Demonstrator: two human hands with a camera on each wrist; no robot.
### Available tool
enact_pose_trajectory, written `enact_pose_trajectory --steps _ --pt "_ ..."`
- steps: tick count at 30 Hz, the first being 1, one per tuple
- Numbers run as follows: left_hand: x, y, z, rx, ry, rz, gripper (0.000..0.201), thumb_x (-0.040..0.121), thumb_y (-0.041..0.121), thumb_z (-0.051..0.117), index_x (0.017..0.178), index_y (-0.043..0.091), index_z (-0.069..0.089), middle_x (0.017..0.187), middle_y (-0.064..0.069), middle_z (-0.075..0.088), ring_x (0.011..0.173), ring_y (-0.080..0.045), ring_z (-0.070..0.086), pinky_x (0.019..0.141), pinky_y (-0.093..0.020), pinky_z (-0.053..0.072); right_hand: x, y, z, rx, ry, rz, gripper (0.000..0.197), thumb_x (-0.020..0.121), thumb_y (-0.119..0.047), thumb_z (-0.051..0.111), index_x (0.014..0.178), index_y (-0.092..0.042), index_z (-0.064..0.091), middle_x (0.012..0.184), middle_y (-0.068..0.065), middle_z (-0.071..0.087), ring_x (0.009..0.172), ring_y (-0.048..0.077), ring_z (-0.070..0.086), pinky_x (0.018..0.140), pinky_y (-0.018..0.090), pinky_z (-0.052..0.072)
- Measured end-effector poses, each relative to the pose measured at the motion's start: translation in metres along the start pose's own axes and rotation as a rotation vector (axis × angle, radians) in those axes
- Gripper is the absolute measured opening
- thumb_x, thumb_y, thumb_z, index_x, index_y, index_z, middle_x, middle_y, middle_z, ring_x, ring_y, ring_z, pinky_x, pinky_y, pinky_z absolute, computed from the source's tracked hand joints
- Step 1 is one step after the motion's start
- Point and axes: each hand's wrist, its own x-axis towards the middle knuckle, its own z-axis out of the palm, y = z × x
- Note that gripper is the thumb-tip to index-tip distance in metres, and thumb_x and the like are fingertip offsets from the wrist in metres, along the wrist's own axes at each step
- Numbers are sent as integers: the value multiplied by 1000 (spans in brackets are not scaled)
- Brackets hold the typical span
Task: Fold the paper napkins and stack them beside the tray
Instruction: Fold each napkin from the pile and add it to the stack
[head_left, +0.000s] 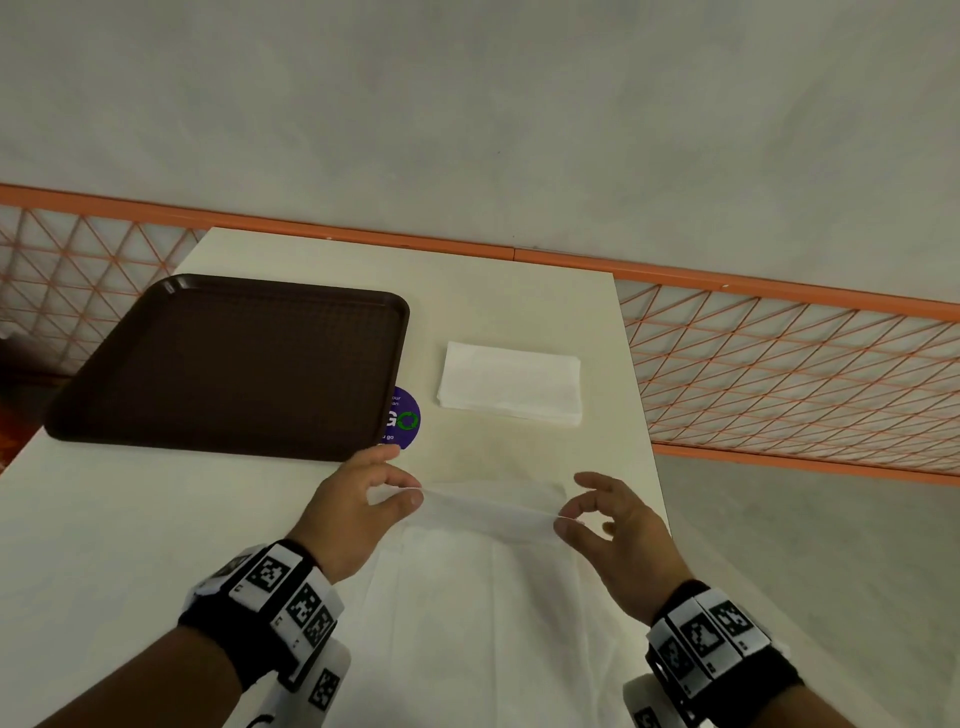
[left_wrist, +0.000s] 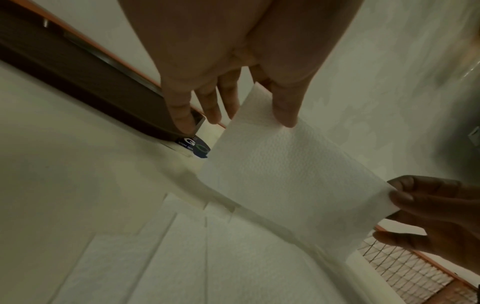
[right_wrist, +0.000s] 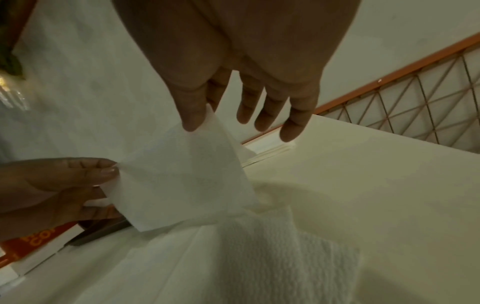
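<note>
The thin white paper napkin (left_wrist: 291, 181) held in the air has a fine embossed pattern, like small dots, and looks soft and matt. The spread white paper napkins (right_wrist: 272, 257) lying flat on the table show the same rough, dimpled texture. The white stack of folded paper napkins (head_left: 511, 383) looks matt too. The dark brown rectangular plastic tray (head_left: 234, 364) has a grainy, textured floor and a smoother rim with a weak shine. The cream-white table (head_left: 130, 545) is smooth and almost matt. The round purple sticker (head_left: 405, 418) looks slightly glossy. The orange lattice railing (head_left: 779, 364) seems painted metal.
</note>
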Motion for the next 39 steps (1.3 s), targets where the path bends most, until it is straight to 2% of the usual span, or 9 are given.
enact_pose_trajectory --steps 3,7,10,16,22,26,32,35,39 --pt "2 -2 1 -77 -12 0 4 87 29 67 90 30 69 121 17 61 118 -5 53 107 -36 40 3 4 2 160 -29 18 12 85 -22 72 76 -29 67 120 -21 62 112 1 57 99 28 40" --pt "7 -3 11 -117 -4 -45 6 90 28 63 92 25 69 91 6 72 89 -12 67 88 -36 54 11 6 14 292 86 126 10 87 -16 69 77 -16 66 75 6 67 71 21 58 73 41 51" --pt "13 -8 25 -62 63 -94 8 91 28 62 93 22 67 92 7 70 91 -13 65 86 -32 52 21 16 26 230 103 203 11 87 -21 68 77 -19 66 68 -1 63 65 18 55 65 38 51" --pt "32 -23 46 193 44 -131 13 93 33 57 94 21 63 95 2 69 91 -17 62 83 -28 49 40 18 39 -61 65 241 8 89 -25 62 82 -20 64 75 -5 65 67 10 56 57 19 42" --pt "42 -22 51 437 9 -47 21 96 37 51 106 21 59 104 3 62 95 -16 59 85 -30 49 54 14 44 -343 -40 235 8 89 -27 53 91 -24 60 82 -3 64 76 20 60 66 26 48" --pt "46 -19 51 550 0 3 26 97 35 50 118 21 54 120 2 52 107 -17 53 90 -29 47 61 7 46 -511 -117 176 26 91 -27 50 116 -22 57 113 -1 60 101 19 58 80 26 46" --pt "43 -8 64 741 -38 336 30 96 29 47 121 22 62 128 6 56 120 -20 53 97 -36 46 59 2 60 -754 -219 -229 38 95 -29 47 130 -20 56 137 0 51 127 26 44 105 37 39" --pt "33 -13 77 835 -181 397 39 84 34 38 96 25 74 108 6 70 100 -19 69 76 -34 57 47 9 72 -806 -308 -383 40 88 -31 40 112 -18 70 119 1 67 108 27 65 88 38 55" --pt "22 -32 81 944 -272 404 53 87 40 32 120 18 67 132 -1 60 117 -21 61 86 -42 54 36 28 70 -923 -375 -375 49 91 -40 34 124 -21 65 133 -1 61 118 20 61 90 40 54"
